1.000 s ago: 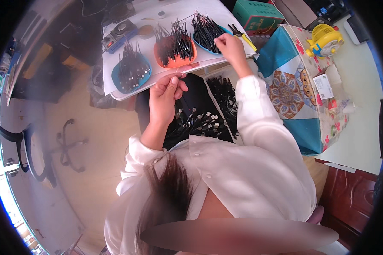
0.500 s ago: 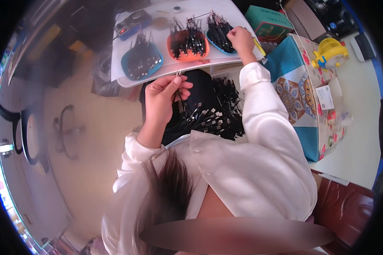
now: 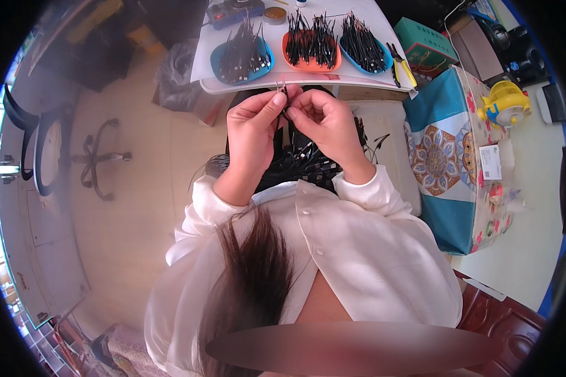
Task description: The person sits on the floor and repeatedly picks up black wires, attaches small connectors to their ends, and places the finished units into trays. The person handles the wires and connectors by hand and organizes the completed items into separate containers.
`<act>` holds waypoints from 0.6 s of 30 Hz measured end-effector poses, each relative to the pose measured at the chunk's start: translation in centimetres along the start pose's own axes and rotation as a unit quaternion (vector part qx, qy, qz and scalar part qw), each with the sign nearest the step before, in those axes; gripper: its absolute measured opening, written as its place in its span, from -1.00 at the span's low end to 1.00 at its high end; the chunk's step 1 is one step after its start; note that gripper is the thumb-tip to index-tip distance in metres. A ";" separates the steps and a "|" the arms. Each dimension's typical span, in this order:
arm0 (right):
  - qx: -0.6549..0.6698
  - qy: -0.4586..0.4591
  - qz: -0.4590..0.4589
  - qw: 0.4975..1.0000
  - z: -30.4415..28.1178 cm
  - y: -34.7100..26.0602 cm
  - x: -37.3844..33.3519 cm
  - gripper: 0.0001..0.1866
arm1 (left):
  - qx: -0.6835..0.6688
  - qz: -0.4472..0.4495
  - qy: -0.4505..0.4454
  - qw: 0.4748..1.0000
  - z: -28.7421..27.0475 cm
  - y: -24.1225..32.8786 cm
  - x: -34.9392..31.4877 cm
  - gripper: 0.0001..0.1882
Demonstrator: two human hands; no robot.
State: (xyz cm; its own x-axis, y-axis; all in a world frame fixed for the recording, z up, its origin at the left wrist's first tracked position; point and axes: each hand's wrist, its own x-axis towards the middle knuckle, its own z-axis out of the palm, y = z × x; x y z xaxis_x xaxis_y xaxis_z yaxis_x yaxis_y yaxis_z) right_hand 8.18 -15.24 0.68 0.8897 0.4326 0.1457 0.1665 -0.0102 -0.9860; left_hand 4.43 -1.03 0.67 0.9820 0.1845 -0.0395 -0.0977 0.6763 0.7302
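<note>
Both my hands meet in front of the table edge. My left hand (image 3: 253,122) is closed, thumb and fingers pinching a thin black cable (image 3: 285,97) with its fine wire ends pointing up. Beside it, my right hand (image 3: 326,125) is closed on black cable too; whether it is the same piece or a second one, I cannot tell. Many black cables with metal plugs (image 3: 302,166) lie across my lap below. Beyond my hands, black cables stand bunched in a left blue tray (image 3: 217,66), an orange tray (image 3: 308,65) and a right blue tray (image 3: 363,68).
The trays stand on a white table (image 3: 204,47). Yellow-handled pliers (image 3: 406,70) lie at its right edge. A dark device (image 3: 233,14) and a round amber tin (image 3: 275,15) sit at the back. To the right are a green box (image 3: 422,45) and a yellow fan (image 3: 506,103).
My right hand has come from the right blue tray back to my left hand, and now pinches black cable there. The view has shifted, so the table appears further up and right.
</note>
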 end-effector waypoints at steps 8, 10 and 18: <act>-0.055 -0.004 -0.062 0.997 -1.4 -1.7 -0.3 -0.88 | 0.083 0.072 -0.013 0.994 0.0 -0.5 -1.0 -0.85; -0.019 0.023 -0.083 0.996 -2.0 -2.0 0.4 -0.86 | 0.107 0.072 -0.020 0.991 0.1 -0.4 -1.4 -0.85; 0.038 -0.033 -0.061 0.997 -1.6 -2.4 1.0 -0.86 | 0.085 0.045 -0.040 0.995 0.2 0.2 -1.8 -0.87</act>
State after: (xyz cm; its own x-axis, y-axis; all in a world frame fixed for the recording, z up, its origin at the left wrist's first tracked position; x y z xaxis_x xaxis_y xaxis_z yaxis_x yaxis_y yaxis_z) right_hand 9.36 -16.23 3.36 0.8344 0.4846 0.2626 0.2372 0.1143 -0.9647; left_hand 2.65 -1.43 1.03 0.9810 0.1763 0.0815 -0.1640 0.5274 0.8336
